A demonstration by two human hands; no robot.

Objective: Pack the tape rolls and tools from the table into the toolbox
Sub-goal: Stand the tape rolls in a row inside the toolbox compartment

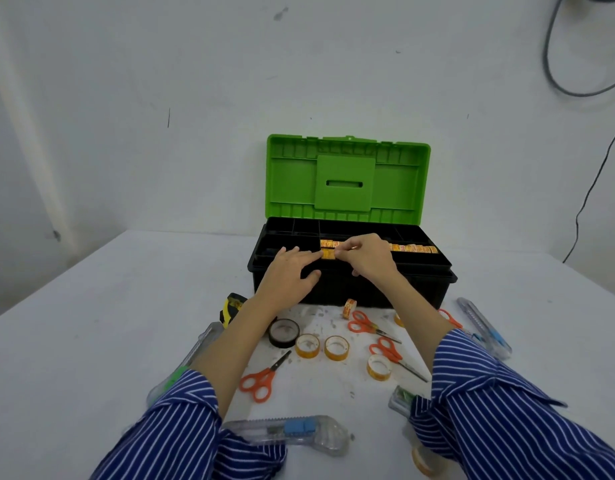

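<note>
1. The right hand (368, 256) reaches over the toolbox (351, 278) tray, its fingers (340, 247) curled and pinching a small yellow tape roll (328, 254) at the tray's front edge.
2. The left hand (287, 275) lies just left of that roll, fingers nearly straight and relaxed, fingertips touching the roll's left side, thumb on the black front wall.
3. A row of yellow tape rolls (413, 248) already lies in the tray's long middle compartment; the green lid (347, 178) stands upright.
4. On the white bench (91, 323) in front: four orange scissors (259, 379), a black tape roll (283, 333), several loose yellow rolls (335, 347), clear utility knives (299, 429), and a yellow tape measure (231, 306).
5. Behind, a white wall (160, 98) with a dark cable (597, 174) hanging at right.
</note>
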